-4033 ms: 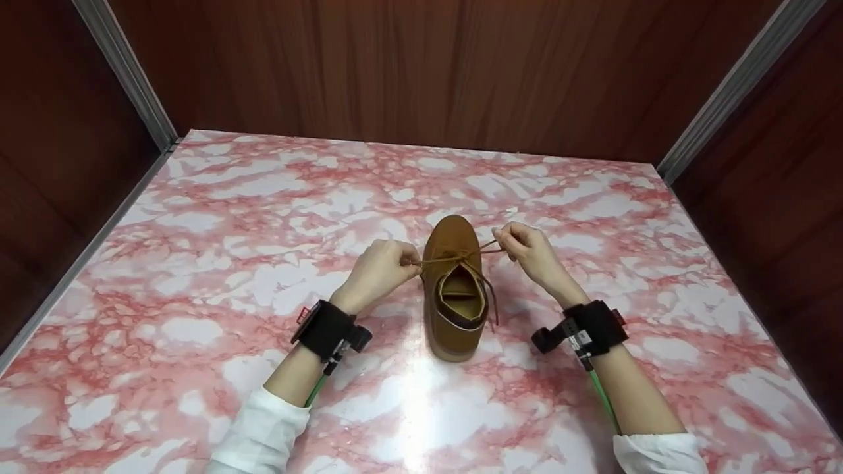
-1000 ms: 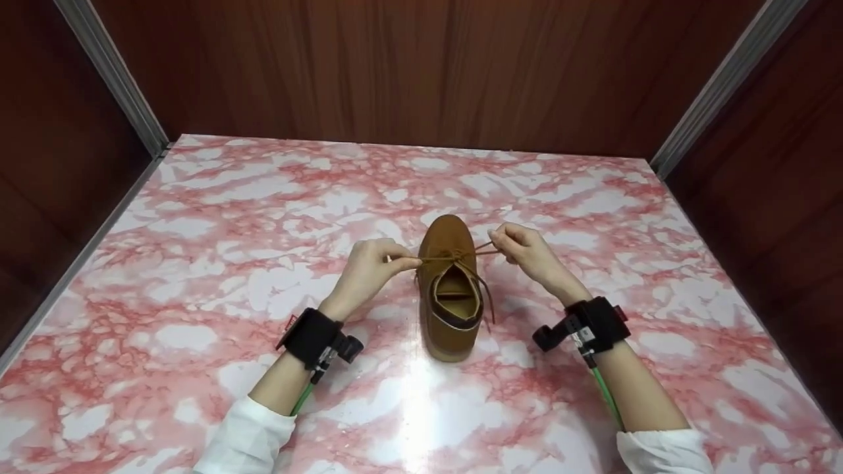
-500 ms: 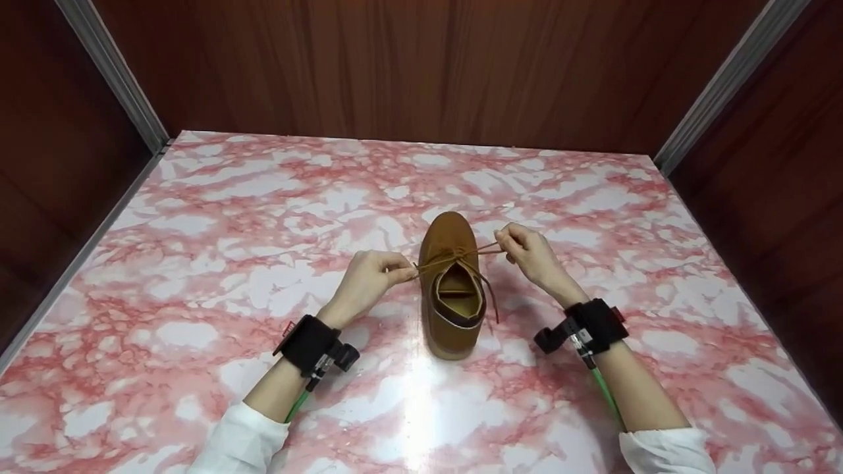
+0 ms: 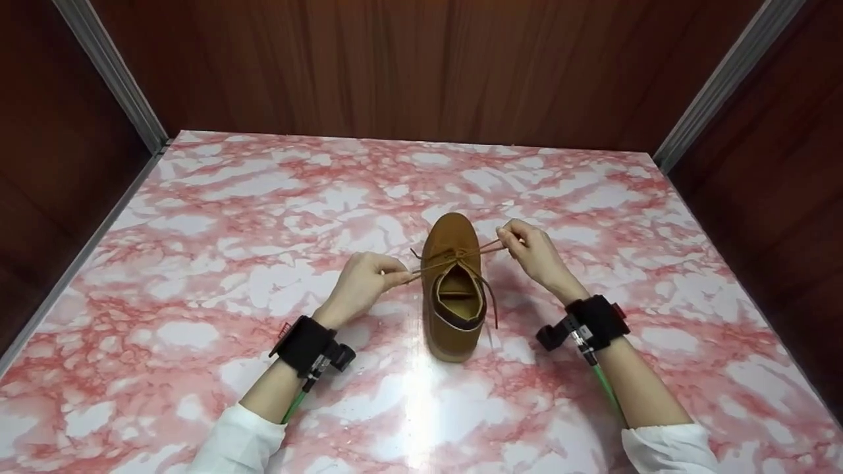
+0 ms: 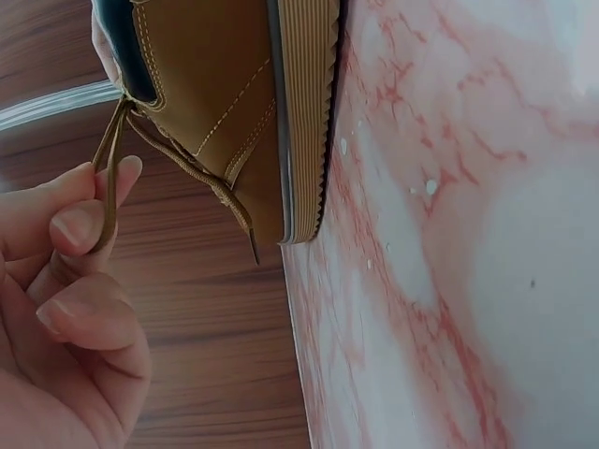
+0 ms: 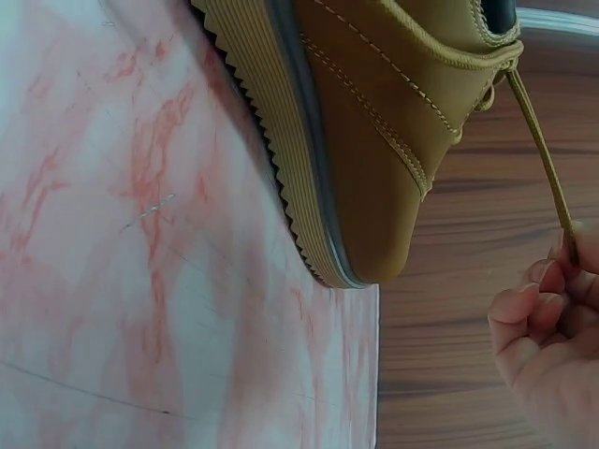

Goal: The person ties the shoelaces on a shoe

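Observation:
A tan lace-up shoe (image 4: pixel 453 339) stands on its sole, toe pointing away from me. On its left side my left hand (image 4: pixel 362 283) pinches a loop of the brown shoelace (image 5: pixel 109 192) between thumb and fingertips. To the right, my right hand (image 4: pixel 537 257) pinches another stretch of the lace (image 6: pixel 545 154), drawn out from the knot (image 4: pixel 459 255) at the shoe's throat. Both stretches look fairly taut. One loose lace end hangs down the shoe's right side, and another sticks out at the left.
The shoe stands on a table (image 4: pixel 230 250) with a red and white marbled top. Dark wood panels (image 4: pixel 408 72) rise at the back and both sides, with grey metal strips at the corners. Black straps with small cameras sit on both wrists.
My left hand has shifted slightly down and left, still pinching its loop. A loose lace end now shows at the shoe's left. My right hand has barely moved.

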`<state>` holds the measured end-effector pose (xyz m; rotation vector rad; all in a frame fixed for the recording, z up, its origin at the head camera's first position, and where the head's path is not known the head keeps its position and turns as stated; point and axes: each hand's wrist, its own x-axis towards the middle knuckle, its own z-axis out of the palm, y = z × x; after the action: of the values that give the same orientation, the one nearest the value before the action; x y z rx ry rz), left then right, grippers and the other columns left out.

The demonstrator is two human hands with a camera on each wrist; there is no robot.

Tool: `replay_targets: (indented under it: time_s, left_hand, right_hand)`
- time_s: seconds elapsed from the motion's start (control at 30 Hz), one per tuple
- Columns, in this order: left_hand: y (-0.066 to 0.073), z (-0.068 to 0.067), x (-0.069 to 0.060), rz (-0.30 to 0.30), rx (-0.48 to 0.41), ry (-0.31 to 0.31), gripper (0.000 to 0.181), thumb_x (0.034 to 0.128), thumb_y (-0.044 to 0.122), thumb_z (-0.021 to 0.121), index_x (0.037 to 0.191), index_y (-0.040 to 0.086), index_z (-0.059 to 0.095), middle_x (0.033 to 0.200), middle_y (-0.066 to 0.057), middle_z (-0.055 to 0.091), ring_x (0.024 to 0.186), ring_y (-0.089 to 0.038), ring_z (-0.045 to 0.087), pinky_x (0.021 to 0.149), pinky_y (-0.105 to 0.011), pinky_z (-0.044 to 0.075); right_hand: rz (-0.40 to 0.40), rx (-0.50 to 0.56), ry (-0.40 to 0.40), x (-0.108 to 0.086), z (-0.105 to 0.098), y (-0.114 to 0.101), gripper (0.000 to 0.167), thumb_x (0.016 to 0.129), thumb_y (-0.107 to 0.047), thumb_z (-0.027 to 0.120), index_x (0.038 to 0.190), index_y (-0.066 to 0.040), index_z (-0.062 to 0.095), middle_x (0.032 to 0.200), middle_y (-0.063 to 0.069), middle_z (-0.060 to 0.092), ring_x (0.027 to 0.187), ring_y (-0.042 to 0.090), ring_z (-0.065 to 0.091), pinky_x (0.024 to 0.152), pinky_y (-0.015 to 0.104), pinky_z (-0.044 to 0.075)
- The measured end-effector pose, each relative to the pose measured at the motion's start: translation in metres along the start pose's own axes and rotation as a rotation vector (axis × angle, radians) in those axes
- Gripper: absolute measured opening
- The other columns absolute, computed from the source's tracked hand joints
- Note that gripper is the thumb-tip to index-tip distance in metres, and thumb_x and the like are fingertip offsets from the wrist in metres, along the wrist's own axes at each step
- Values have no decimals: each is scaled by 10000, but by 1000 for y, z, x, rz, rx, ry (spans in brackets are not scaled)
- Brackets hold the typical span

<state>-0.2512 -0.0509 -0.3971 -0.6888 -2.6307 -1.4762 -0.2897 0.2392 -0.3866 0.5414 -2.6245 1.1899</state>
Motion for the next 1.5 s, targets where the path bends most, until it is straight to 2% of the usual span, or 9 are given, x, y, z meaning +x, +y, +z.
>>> replay_targets:
  time_s: [0.23,0.43,0.53,0.7,0.77,1.0,1.13,1.37,1.5]
  left_hand:
    - [-1,0,-1,-8,4,-3,103,815,197,672,794,124,741,712,78,638,602,-108,490,561,-285,369]
    - [0,0,1,-9,10,-11,96,816,210,669,768,158,733,705,25,643,587,-119,479,553,-289,361]
    - [1,0,2,-25,5,-3,95,817,185,665,762,143,729,685,47,627,599,-130,483,569,-294,365]
    - [6,-1,7,-54,-72,22,95,830,122,646,771,100,717,709,42,631,681,-130,541,658,-305,413]
    - [8,-1,11,-41,-76,34,95,837,113,641,784,86,715,732,41,640,707,-125,561,679,-308,425]
    - [6,3,21,-6,-11,59,106,839,129,647,761,84,702,674,56,611,614,-117,512,575,-271,386]
    - [6,5,22,50,3,69,101,838,143,653,788,69,701,712,38,597,630,-141,484,585,-276,372]
    - [12,8,24,102,27,31,232,816,255,684,955,69,680,886,-88,520,694,-167,426,632,-291,356]
    - [20,15,31,196,68,-1,336,824,275,672,1059,38,636,969,-102,524,829,-206,454,726,-319,353]
  right_hand:
    - [5,-9,5,0,1,3,261,949,-233,486,749,-68,514,621,19,428,555,180,394,533,320,320]
    - [-14,-7,10,0,0,4,248,948,-217,488,757,-62,516,643,22,434,577,180,399,546,319,322]
    - [7,-2,8,0,1,2,253,949,-231,485,754,-70,511,634,23,432,572,180,400,546,317,321]
    - [67,48,-16,-1,4,-2,272,948,-271,482,753,-82,500,611,29,420,560,180,396,547,308,318]
    - [83,71,-21,-1,4,-3,284,946,-280,483,747,-79,498,604,32,414,549,178,385,535,303,311]
    - [91,76,-18,-2,3,-8,311,940,-317,484,753,-70,511,597,27,413,538,163,382,515,286,306]
    - [108,61,-49,0,4,-11,299,945,-301,479,773,-66,543,610,36,431,546,169,388,514,292,314]
    - [98,-17,-108,-1,3,-14,332,956,-306,452,973,-29,634,909,71,580,804,223,521,701,356,407]
    - [35,-44,-70,-2,4,-17,307,947,-262,486,1098,-19,597,1018,109,544,851,229,521,730,370,420]
